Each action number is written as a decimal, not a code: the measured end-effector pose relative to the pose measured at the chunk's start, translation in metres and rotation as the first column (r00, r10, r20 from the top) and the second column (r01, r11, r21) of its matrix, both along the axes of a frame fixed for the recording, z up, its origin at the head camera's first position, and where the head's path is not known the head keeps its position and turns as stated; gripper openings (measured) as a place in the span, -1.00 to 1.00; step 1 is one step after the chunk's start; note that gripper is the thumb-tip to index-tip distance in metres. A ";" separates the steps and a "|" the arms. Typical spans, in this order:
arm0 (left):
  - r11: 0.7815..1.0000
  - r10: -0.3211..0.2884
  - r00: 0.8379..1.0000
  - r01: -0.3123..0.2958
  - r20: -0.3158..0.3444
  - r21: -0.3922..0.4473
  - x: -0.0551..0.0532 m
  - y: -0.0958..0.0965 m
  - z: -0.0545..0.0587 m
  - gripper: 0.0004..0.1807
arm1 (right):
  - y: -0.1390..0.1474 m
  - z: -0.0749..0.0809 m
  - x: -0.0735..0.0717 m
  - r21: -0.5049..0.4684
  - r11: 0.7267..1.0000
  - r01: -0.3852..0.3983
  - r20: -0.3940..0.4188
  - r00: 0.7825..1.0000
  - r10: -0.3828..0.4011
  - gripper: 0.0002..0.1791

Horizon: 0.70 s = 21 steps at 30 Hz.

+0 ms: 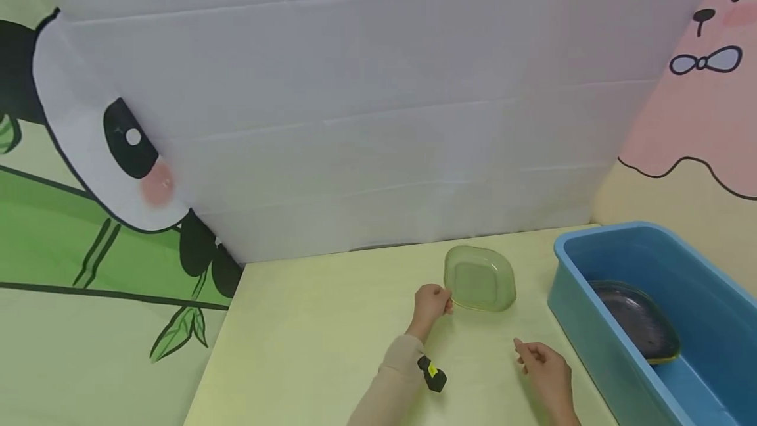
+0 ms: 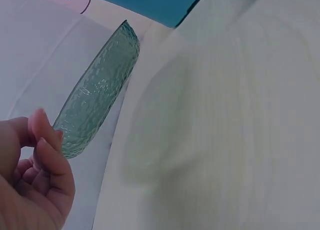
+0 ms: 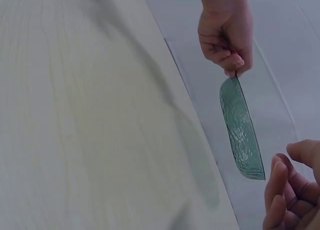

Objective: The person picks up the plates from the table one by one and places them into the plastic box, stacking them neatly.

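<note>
A translucent green, square dish point(image 1: 480, 279) with rounded corners hangs above the table, its shadow falling on the surface apart from it. My left hand point(image 1: 431, 308) pinches the dish's near left edge between thumb and fingers. The left wrist view shows the dish point(image 2: 97, 94) from the side, with a rippled surface. Nearer to me, my right hand point(image 1: 545, 377) is in the air with its fingers loosely bent and nothing between them. In the right wrist view, its fingers point(image 3: 280, 182) are close to the far end of the dish point(image 3: 241, 130) but apart from it.
A deep blue plastic bin point(image 1: 597, 340) stands at the right of the table. Inside it a dark dish point(image 1: 637, 321) leans against the wall. The pale yellow table point(image 1: 307, 347) ends at a white backdrop point(image 1: 355, 117). A panda-print panel point(image 1: 106, 150) rises at the left.
</note>
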<state>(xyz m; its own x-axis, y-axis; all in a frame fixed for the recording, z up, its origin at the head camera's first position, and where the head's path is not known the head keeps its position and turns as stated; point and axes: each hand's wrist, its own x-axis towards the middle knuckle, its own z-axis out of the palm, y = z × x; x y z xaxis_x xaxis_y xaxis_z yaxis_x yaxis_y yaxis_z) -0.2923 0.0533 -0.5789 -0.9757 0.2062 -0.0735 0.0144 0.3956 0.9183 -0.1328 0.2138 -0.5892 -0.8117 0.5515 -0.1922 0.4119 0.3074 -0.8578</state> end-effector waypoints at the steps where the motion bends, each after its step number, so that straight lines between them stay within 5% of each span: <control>1: 1.000 0.007 1.000 -0.007 -0.002 0.012 0.005 -0.006 0.000 -0.70 | -0.001 0.002 -0.001 0.007 1.000 -0.003 -0.005 1.000 0.003 -0.56; 10: 0.989 0.110 0.994 -0.109 -0.004 0.100 0.054 -0.054 0.002 -0.76 | -0.004 0.009 -0.008 0.021 0.999 -0.046 -0.033 0.998 0.047 -0.50; 21: 0.961 0.204 0.979 -0.199 -0.003 0.190 0.083 -0.091 0.032 -0.84 | -0.016 0.011 -0.012 0.010 0.997 -0.081 -0.061 0.995 0.081 -0.46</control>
